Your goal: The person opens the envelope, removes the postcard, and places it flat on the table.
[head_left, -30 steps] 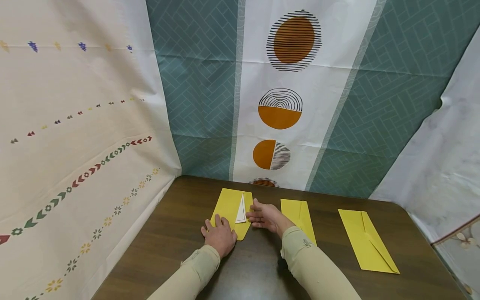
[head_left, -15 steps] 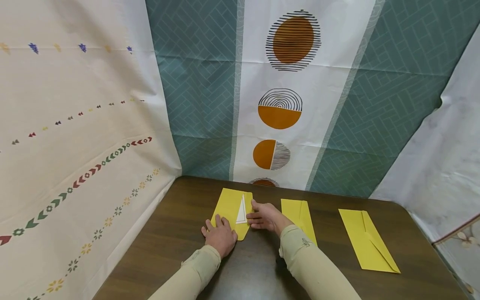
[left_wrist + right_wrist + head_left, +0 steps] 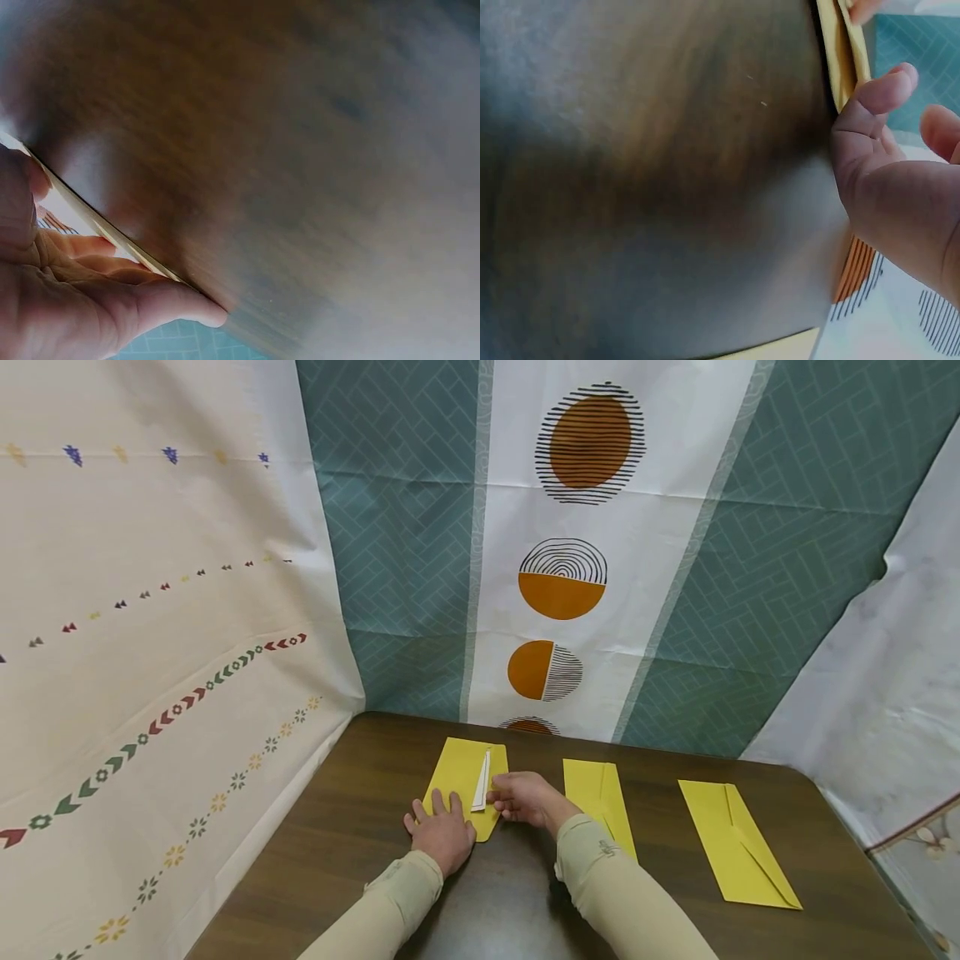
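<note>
On the dark wooden table lies a yellow envelope (image 3: 454, 770), with a narrow white triangular patch (image 3: 482, 783) showing near its right side. My left hand (image 3: 441, 835) rests on its lower left part, fingers spread. My right hand (image 3: 525, 797) is at the right edge, fingers bent and fingertips close beside the white patch. In the right wrist view a gap shows between the thumb (image 3: 939, 129) and the bent finger (image 3: 889, 90), which is right at the paper edge (image 3: 841, 60). The left wrist view shows the left hand (image 3: 82, 292) along the thin paper edge (image 3: 112, 232).
Two more yellow envelopes lie to the right, a nearer one (image 3: 592, 781) partly hidden by the right forearm and another (image 3: 738, 843) farther right. Patterned cloths hang behind the table (image 3: 315, 868) and on both sides.
My right fingers have bent inward at the envelope's right edge, and the white patch has become narrower. The left hand has stayed in place on the envelope.
</note>
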The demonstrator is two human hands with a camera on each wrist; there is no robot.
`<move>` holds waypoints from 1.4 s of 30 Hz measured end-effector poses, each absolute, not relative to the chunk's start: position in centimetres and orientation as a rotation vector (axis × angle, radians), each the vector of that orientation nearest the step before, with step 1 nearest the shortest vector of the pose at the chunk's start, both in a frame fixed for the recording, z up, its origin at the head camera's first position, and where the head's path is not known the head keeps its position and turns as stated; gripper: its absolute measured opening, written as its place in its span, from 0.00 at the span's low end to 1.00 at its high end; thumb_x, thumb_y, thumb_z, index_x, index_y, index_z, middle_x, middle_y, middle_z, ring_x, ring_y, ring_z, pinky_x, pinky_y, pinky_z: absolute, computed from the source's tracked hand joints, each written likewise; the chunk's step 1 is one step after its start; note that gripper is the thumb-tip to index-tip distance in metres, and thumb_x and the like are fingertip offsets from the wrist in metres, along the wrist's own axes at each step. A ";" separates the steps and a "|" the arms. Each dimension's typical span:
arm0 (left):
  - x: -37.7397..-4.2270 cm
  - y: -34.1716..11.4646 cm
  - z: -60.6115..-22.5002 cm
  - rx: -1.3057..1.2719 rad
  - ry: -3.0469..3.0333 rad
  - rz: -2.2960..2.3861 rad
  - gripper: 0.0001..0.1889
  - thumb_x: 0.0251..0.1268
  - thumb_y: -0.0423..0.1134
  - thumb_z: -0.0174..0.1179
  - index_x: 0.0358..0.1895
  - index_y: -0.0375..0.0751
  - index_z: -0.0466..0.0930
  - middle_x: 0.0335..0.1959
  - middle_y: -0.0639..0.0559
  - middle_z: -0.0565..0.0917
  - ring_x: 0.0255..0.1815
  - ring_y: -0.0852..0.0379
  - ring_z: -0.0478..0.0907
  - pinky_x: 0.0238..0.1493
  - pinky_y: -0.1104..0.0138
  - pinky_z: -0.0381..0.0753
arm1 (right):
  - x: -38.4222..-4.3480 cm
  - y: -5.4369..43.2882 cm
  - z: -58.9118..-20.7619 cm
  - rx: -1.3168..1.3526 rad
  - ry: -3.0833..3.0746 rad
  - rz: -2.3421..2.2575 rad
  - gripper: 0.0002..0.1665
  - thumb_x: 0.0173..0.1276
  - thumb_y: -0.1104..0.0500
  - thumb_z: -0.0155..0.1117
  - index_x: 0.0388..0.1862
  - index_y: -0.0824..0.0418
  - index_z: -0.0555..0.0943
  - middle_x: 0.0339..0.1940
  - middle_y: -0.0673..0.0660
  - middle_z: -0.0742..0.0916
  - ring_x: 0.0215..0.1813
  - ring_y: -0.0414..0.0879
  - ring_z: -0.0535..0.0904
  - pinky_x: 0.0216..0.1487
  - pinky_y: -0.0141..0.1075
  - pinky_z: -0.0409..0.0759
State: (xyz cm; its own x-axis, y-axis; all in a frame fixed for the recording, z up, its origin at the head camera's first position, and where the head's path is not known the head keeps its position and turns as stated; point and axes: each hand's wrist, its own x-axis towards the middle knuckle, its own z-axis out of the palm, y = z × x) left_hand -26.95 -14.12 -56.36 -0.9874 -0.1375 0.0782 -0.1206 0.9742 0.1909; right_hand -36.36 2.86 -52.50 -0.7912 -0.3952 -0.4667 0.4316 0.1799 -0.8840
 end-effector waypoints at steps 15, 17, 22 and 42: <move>-27.1 -13.9 -56.3 0.205 -3.047 -0.309 0.31 0.78 0.52 0.58 0.76 0.38 0.72 0.76 0.28 0.71 0.74 0.16 0.67 0.71 0.28 0.68 | -35.7 1.5 -53.0 0.062 1.794 -1.736 0.18 0.83 0.56 0.61 0.57 0.70 0.84 0.33 0.51 0.85 0.31 0.39 0.77 0.35 0.29 0.80; -27.1 -13.9 -56.3 0.206 -3.040 -0.306 0.31 0.78 0.52 0.58 0.76 0.38 0.72 0.76 0.28 0.71 0.74 0.16 0.68 0.71 0.28 0.68 | -35.6 1.3 -52.9 0.072 1.796 -1.742 0.18 0.83 0.55 0.61 0.59 0.69 0.83 0.34 0.51 0.84 0.32 0.39 0.77 0.35 0.29 0.80; -27.1 -14.0 -56.5 0.220 -3.021 -0.313 0.31 0.78 0.52 0.59 0.76 0.39 0.72 0.76 0.28 0.71 0.73 0.17 0.68 0.71 0.28 0.68 | -35.6 1.2 -52.9 0.069 1.785 -1.739 0.22 0.84 0.55 0.59 0.67 0.67 0.81 0.37 0.52 0.85 0.33 0.40 0.78 0.35 0.29 0.80; -26.9 -14.0 -56.1 0.213 -3.055 -0.296 0.32 0.79 0.53 0.58 0.76 0.38 0.71 0.77 0.28 0.71 0.74 0.17 0.67 0.72 0.28 0.67 | -34.5 0.1 -54.3 0.065 2.123 -1.661 0.34 0.68 0.65 0.75 0.73 0.63 0.80 0.17 0.45 0.82 0.21 0.35 0.74 0.24 0.27 0.71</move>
State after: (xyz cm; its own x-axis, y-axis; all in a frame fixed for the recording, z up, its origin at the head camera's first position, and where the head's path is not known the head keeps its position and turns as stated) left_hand -26.90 -14.05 -56.12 -0.9883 -0.1437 0.0516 -0.1311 0.9719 0.1954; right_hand -34.49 0.13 -54.25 -0.9014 -0.2292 -0.3675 0.3015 0.2770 -0.9123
